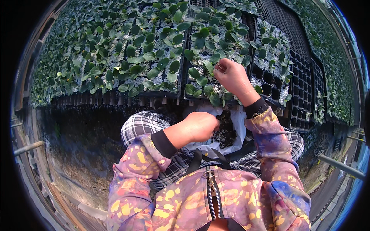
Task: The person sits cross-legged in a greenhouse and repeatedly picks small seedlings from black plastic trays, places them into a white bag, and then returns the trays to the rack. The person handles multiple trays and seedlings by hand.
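My right hand point(231, 75) is over the front part of a black seedling tray, its thumb and forefinger pinched beside a seedling leaf point(208, 67); whether they hold anything is too small to tell. Green two-leaved seedlings point(202, 80) stand in white granular medium in this tray. Lower and to the left, my left hand point(202, 125) is curled over a white plastic bag point(238, 124) between my legs. Dark soil mixed with white grains point(225, 134) lies in the bag. The fingertips of the left hand are partly hidden, so its grip cannot be told.
More trays of seedlings point(115, 52) fill the bench to the left. On the right are a partly filled tray point(268, 83) and black cell trays with unfilled cells point(300, 92). Metal pipes point(341, 166) point(29, 147) jut in at both sides.
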The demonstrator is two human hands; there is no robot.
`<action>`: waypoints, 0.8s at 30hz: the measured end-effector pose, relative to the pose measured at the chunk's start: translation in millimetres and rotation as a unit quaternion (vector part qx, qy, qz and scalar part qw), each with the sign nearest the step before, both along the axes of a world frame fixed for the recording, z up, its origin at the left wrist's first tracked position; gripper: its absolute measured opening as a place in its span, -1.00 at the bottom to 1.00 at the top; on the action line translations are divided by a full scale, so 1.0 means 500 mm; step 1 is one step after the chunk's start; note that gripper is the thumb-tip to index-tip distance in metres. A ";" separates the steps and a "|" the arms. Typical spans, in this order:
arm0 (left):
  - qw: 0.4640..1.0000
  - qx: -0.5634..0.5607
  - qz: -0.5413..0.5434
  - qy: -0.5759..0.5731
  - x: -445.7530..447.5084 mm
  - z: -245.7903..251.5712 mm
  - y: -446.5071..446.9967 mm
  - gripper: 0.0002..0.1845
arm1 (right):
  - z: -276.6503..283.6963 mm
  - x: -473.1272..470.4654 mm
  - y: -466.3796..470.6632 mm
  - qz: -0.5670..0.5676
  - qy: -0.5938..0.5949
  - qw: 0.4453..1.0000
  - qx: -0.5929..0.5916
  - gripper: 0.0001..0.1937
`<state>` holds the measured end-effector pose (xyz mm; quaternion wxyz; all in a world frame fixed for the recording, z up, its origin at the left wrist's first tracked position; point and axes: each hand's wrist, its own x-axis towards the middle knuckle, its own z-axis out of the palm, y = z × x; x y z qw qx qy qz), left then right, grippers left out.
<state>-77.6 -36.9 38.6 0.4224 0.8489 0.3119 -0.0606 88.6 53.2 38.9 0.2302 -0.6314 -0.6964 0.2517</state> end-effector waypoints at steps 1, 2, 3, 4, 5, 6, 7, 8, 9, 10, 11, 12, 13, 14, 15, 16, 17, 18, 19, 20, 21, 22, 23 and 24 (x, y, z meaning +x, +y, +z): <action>1.000 0.002 0.008 0.011 -0.001 0.016 0.031 -0.82 | -0.002 -0.023 0.030 -0.010 -0.074 0.997 -0.009 -0.75; 0.998 0.020 0.059 -0.006 -0.009 0.033 0.053 -0.83 | -0.002 -0.047 0.054 -0.007 -0.110 0.994 -0.016 -0.70; 0.994 0.057 0.091 -0.011 -0.022 0.037 0.072 -0.82 | -0.006 -0.074 0.077 0.000 -0.144 0.989 -0.023 -0.65; 0.992 0.053 0.110 -0.015 -0.031 0.043 0.090 -0.83 | -0.028 -0.090 0.098 0.001 -0.173 0.985 -0.015 -0.57; 0.990 0.050 0.129 -0.018 -0.038 0.047 0.104 -0.84 | -0.045 -0.101 0.114 -0.009 -0.192 0.981 -0.031 -0.54; 0.990 0.036 0.136 -0.017 -0.048 0.038 0.110 -0.86 | -0.055 -0.119 0.120 -0.014 -0.188 0.981 -0.036 -0.54; 0.992 0.022 0.121 -0.012 -0.052 0.032 0.111 -0.86 | -0.065 -0.132 0.126 -0.020 -0.184 0.982 -0.040 -0.53; 0.994 0.009 0.105 -0.008 -0.054 0.027 0.109 -0.86 | -0.079 -0.138 0.131 -0.015 -0.181 0.983 -0.037 -0.55; 0.996 -0.004 0.088 -0.005 -0.055 0.025 0.105 -0.86 | -0.088 -0.140 0.133 -0.010 -0.180 0.983 -0.035 -0.57; 0.997 -0.013 0.074 0.002 -0.058 0.032 0.102 -0.81 | -0.096 -0.140 0.137 -0.006 -0.179 0.983 -0.032 -0.58; 0.998 -0.017 0.066 0.011 -0.057 0.030 0.104 -0.82 | -0.102 -0.135 0.140 0.003 -0.166 0.986 -0.029 -0.59; 0.998 -0.021 0.058 0.018 -0.054 0.029 0.104 -0.83 | -0.102 -0.126 0.141 0.012 -0.155 0.988 -0.025 -0.60; 0.998 -0.025 0.050 0.026 -0.052 0.027 0.105 -0.83 | -0.102 -0.117 0.140 0.021 -0.143 0.989 -0.022 -0.61; 0.997 -0.030 0.061 0.021 -0.049 0.011 0.102 -0.85 | -0.101 -0.108 0.131 0.022 -0.119 0.993 -0.010 -0.64; 0.998 -0.026 0.058 0.021 -0.050 0.012 0.104 -0.84 | -0.100 -0.102 0.129 0.022 -0.101 0.994 -0.023 -0.66; 0.998 -0.021 0.056 0.021 -0.051 0.015 0.106 -0.83 | -0.098 -0.097 0.128 0.023 -0.083 0.996 -0.037 -0.67; 0.998 -0.017 0.053 0.021 -0.053 0.017 0.107 -0.81 | -0.098 -0.092 0.126 0.024 -0.065 0.996 -0.050 -0.68; 0.998 -0.004 0.064 0.023 -0.053 0.018 0.109 -0.81 | -0.105 -0.084 0.124 0.021 -0.057 0.998 -0.023 -0.76; 0.997 0.009 0.075 0.025 -0.053 0.019 0.110 -0.80 | -0.111 -0.077 0.124 0.016 -0.053 0.998 -0.016 -0.77; 0.996 0.021 0.086 0.028 -0.053 0.019 0.113 -0.79 | -0.116 -0.071 0.128 0.011 -0.049 0.999 -0.010 -0.79; 0.994 0.029 0.102 0.017 -0.057 0.020 0.116 -0.76 | -0.118 -0.070 0.130 0.008 -0.044 0.999 -0.004 -0.80; 0.993 0.032 0.115 0.025 -0.058 0.021 0.119 -0.75 | -0.119 -0.072 0.130 0.008 -0.053 0.999 0.003 -0.82; 0.991 0.035 0.128 0.033 -0.059 0.023 0.122 -0.74 | -0.122 -0.075 0.127 -0.004 -0.053 0.998 0.021 -0.83; 0.988 0.040 0.140 0.039 -0.060 0.025 0.125 -0.73 | -0.123 -0.078 0.124 -0.017 -0.054 0.998 0.039 -0.84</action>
